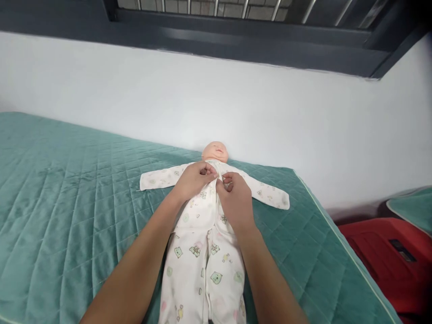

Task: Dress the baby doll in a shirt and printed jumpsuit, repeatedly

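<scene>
A baby doll (216, 151) lies on its back, dressed in a white baby jacket (195, 213) and matching trousers (192, 274) printed with small animals. Both sleeves stretch out sideways. My left hand (197, 177) is closed in a pinch at the jacket's front opening, just below the doll's neck. Close beside it, my right hand (234, 191) pinches the other side of the same opening. The fingertips of both hands nearly meet on the chest. Whatever fastener may be between them is too small to make out.
A green quilted cover (84, 202) spreads under the doll, its piped edge running down on the right. Behind stands a white wall (135, 99) below a dark window frame (236, 40) with bars. A red plastic object (381, 256) is at the right, beyond the edge.
</scene>
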A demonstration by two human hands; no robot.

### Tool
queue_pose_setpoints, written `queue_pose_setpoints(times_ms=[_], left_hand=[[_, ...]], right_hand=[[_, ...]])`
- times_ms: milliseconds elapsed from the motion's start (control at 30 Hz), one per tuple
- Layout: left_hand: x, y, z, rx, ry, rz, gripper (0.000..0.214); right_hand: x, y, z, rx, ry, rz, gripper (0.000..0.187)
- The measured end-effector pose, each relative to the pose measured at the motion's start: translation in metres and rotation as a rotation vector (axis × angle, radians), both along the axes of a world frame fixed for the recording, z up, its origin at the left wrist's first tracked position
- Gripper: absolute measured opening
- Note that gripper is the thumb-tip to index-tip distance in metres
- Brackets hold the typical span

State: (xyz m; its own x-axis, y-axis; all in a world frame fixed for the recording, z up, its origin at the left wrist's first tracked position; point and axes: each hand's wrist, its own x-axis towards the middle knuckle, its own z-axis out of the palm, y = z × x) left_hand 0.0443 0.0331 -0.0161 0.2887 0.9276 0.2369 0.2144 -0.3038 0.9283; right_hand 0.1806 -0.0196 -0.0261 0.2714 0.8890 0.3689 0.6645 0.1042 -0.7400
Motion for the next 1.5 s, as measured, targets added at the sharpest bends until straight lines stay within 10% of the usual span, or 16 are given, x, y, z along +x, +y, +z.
queue_pose_setpoints(times_ms=[433, 1500], left_hand=[[0.002, -0.003, 0.007, -0.062, 0.008, 0.02, 0.014], [-0.001, -0.007, 0.01, -0.069, -0.007, -0.119, 0.013]], right_hand=[[0.02, 0.012, 0.005, -0.118, 0.55, 0.098, 0.021], [0.015, 0.007, 0.01, -0.192, 0.246, 0.22, 0.033]])
